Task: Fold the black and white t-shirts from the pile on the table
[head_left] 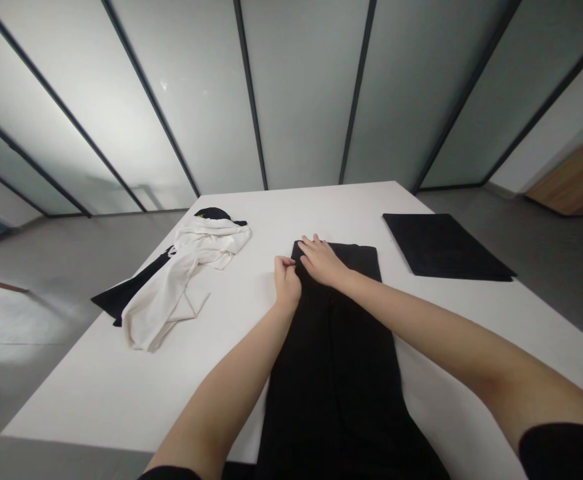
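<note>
A long black garment (331,347) is laid out on the white table, with a lengthwise line down its middle. Its near end runs toward my body and out of the bottom of the view. At the far left edge of the cloth, my left hand (286,281) is closed, fingers curled on the fabric's edge. Just beside it, my right hand (322,260) rests flat with fingers spread on top of the garment, close to its far left corner.
The white table (251,313) carries a folded black cloth (444,245) at the right. On the left lies a crumpled white garment (171,287), over a black piece (134,290), with a dark cap-like item (213,213) behind. Frosted glass panels (301,100) stand beyond.
</note>
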Tool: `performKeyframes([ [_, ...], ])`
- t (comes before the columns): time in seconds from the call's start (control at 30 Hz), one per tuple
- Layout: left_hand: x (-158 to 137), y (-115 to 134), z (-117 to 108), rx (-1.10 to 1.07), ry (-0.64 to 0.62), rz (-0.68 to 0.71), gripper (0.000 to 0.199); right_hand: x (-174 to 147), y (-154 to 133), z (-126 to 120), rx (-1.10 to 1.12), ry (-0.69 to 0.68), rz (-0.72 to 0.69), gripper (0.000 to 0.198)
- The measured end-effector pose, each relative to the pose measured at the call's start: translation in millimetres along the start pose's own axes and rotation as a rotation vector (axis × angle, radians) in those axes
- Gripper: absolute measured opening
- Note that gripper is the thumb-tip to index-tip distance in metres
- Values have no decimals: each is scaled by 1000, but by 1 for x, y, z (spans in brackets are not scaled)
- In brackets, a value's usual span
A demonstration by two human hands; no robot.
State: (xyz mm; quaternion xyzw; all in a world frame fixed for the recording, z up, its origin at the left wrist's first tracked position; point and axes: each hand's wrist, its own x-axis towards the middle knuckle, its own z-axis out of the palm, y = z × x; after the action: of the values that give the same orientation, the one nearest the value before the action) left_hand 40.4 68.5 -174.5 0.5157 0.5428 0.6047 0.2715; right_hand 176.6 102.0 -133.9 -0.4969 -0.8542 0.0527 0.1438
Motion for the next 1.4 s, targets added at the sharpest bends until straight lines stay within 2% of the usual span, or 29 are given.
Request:
performKeyframes([
  [0.03, 0, -1, 0, -46, 31, -11, 18, -16, -10, 2, -6, 2, -19, 61],
  [0.13, -2, -2, 0, -86, 63, -25, 18, -61, -35, 16, -18, -126, -63, 68],
  [0.23, -5, -1, -1, -59, 56, -6, 22, -79, -44, 26, -1, -178, -8, 71],
  [0.37, -8, 1, -1, -53, 44, 14, 21, -62, -35, 24, 14, -202, 56, 72],
  [0.6, -11, 4, 3, -293, 70, 84, 14, -17, -25, 19, -28, -244, 197, 76],
  [0.87, -11, 3, 5, -249, -17, 99, 16, 23, -10, 17, -42, -271, 319, 79],
  [1.07, -9, 4, 2, -108, -62, 70, 21, 30, -3, 17, 20, -201, 334, 68],
  [1.13, -7, 6, 0, -39, -88, 59, 23, 28, 1, 13, 120, -177, 305, 66],
  [1.2, -6, 9, -4, 51, -133, 49, 24, 21, 8, 6, 268, -94, 242, 61],
  [1.3, -6, 15, -7, 243, -213, 45, 26, -6, 19, -4, 412, 103, 153, 57],
  [1.4, -11, 23, -7, 527, -339, 111, 28, -52, 24, -6, 276, 170, 224, 55],
])
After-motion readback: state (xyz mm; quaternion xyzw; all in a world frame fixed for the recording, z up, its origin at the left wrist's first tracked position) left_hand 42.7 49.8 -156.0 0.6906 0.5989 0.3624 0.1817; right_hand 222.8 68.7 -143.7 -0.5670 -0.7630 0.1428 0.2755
